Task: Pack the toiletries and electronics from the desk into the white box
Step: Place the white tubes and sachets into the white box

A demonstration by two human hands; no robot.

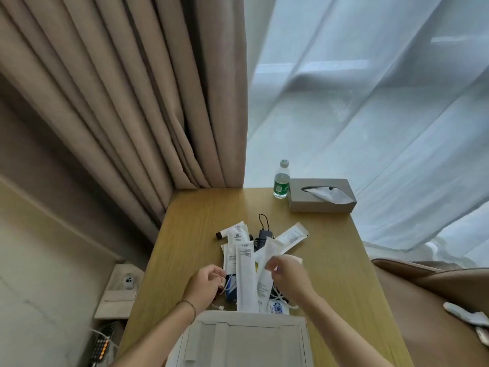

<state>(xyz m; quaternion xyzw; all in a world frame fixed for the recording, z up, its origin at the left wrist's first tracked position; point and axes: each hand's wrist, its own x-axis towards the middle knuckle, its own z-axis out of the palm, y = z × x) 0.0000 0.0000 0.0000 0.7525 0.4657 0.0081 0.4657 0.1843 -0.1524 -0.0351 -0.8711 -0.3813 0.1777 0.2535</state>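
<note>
Both hands hover over a heap of white toiletry sachets (244, 271) at the table's (330, 260) centre: the left hand (209, 283) pinches a thin white cable (225, 287), the right hand (287, 274) pinches one sachet's edge. The white box (246, 340) sits at 6 o'clock of the heap, touching it. A black charger (263, 235) lies at 12 o'clock; a water bottle (282, 180) and tissue box (321, 196) stand at 1 o'clock.

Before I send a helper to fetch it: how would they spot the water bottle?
Start at the grey tissue box in the desk's far right corner. The water bottle stands upright at its left end, the only clear, green-labelled thing there.
</note>
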